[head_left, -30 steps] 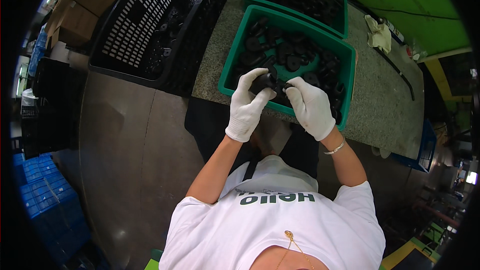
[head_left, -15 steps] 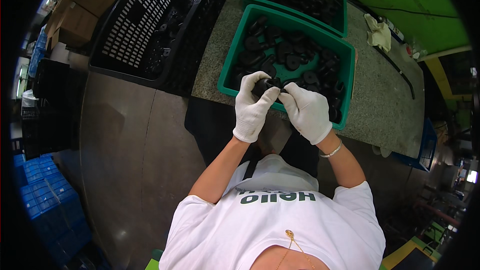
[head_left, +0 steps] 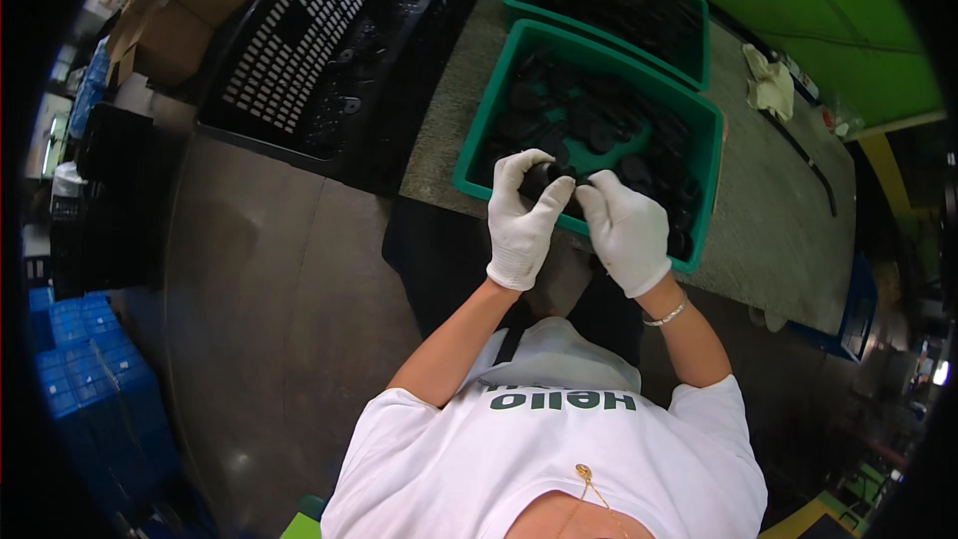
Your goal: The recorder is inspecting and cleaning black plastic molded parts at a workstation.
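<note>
My left hand (head_left: 521,227), in a white knit glove, is closed round a black moulded plastic part (head_left: 540,179), thumb on its near side. Beside it my right hand (head_left: 631,237), gloved alike, has thumb and fingers pinched together at the part's right end. Whether they grip that same part or a small separate piece is hidden. Both hands are over the near edge of a green plastic bin (head_left: 486,112). Inside the bin lie many loose black parts (head_left: 599,120) of similar look, with some green bottom showing among them.
Behind stands a second green bin (head_left: 705,50) heaped with black parts. To the left is a large black slatted crate (head_left: 289,70) holding a few pieces. On the grey tabletop (head_left: 773,230) at right lie a pale cloth (head_left: 768,85) and a black rod (head_left: 804,162). Blue crates (head_left: 100,379) are stacked far left.
The whole scene has shifted a little right and down in the picture as my head moved. My right fingertips have drawn slightly away from my left thumb; the left hand keeps hold of the part.
</note>
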A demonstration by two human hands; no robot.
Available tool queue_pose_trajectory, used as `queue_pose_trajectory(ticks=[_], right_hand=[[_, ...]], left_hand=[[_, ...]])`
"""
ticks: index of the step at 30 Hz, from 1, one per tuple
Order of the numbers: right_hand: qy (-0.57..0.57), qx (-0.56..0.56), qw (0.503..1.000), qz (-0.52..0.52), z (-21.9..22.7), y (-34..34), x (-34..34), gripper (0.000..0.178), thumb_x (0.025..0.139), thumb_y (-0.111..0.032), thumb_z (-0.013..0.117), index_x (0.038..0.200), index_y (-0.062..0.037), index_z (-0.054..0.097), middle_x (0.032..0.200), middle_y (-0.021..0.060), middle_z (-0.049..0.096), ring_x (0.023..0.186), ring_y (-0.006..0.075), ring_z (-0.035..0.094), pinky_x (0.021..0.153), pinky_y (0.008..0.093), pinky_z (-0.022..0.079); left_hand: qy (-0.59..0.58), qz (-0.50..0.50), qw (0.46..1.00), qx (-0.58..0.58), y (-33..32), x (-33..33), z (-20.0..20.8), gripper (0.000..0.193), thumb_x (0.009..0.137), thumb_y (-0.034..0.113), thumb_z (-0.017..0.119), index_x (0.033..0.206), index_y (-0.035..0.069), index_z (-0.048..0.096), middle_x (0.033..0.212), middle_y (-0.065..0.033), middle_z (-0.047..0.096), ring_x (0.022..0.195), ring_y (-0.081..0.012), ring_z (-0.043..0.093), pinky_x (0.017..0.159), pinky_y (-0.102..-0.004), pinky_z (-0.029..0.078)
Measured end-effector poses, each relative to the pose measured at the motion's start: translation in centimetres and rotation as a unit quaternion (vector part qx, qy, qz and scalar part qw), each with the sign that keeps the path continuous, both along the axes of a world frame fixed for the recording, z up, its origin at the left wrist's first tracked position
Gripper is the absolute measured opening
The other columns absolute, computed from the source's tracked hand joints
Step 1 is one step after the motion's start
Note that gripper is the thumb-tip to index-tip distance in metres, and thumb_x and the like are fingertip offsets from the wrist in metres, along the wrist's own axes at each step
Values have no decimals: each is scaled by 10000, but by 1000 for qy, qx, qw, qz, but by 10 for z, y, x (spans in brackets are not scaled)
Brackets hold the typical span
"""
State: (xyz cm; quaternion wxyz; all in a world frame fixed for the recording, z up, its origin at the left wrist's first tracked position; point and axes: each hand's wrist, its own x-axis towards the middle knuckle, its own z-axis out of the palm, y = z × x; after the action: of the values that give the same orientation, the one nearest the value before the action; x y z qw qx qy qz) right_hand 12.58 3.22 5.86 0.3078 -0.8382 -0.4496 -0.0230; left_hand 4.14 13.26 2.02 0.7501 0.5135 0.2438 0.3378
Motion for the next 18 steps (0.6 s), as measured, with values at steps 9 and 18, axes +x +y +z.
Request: queue_pose_trajectory(ticks=[9, 18], right_hand=[[118, -70, 989, -47, -43, 4, 94, 309, 885, -317, 580, 1070, -70, 598, 899, 210, 656, 883, 397, 615, 720, 476, 470], [58, -168, 981, 72, -58, 58, 92, 319, 848, -199, 622, 1155, -121, 581, 1091, 119, 604, 1016, 349, 589, 840, 445, 486]], left_hand=[[308, 235, 776, 498, 213, -40, 35, 295, 836, 73, 671, 1124, 46, 615, 1077, -131, 575, 932, -231, 591, 852, -329, 478], [463, -265, 769, 352, 297, -52, -18, 297, 864, 66, 589, 1159, 35, 620, 1037, -140, 677, 910, -232, 641, 813, -320, 489]])
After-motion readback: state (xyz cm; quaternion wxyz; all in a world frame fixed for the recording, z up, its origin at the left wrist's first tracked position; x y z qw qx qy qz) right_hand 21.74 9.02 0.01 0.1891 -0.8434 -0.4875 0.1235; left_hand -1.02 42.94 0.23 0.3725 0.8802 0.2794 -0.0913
